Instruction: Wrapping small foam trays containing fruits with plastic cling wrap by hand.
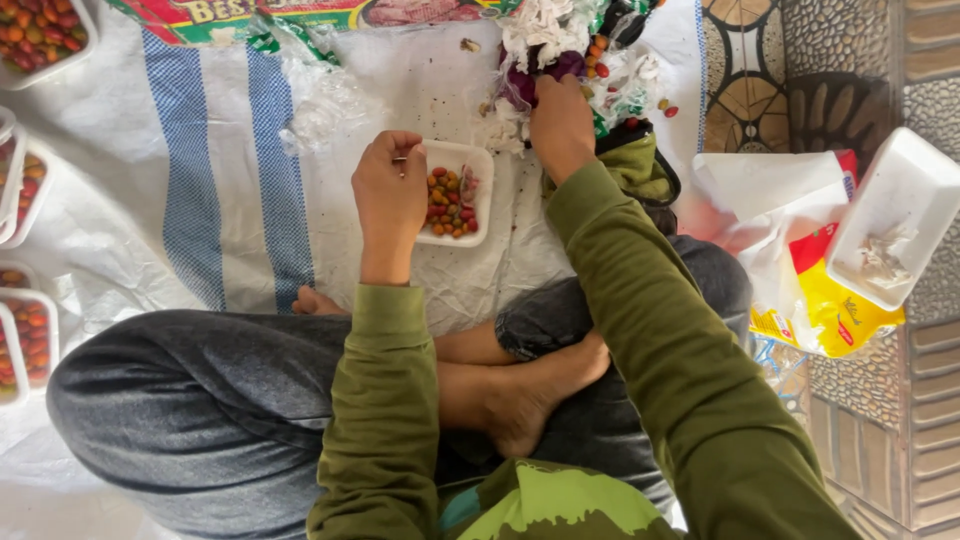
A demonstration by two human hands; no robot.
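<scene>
Person sits cross-legged on a white woven sheet [200, 150] with blue stripes spread on the floor. Left hand [390, 195] is curled shut, pinching a small thin item over the left rim of a white foam tray [480, 165] that lies mid-sheet and holds red, orange and green chillies [447, 203]. Right hand [562, 125] reaches just past the tray's far right corner, fingers pressed down into a pile of chillies and shredded white plastic [560, 40]; its grip is hidden. Filled white trays [40, 35] line the sheet's left edge. Off the right edge: a yellow-red packet [830, 310] and an empty white tray [900, 215]. Along the far edge: a green-red printed bag [250, 15].
</scene>
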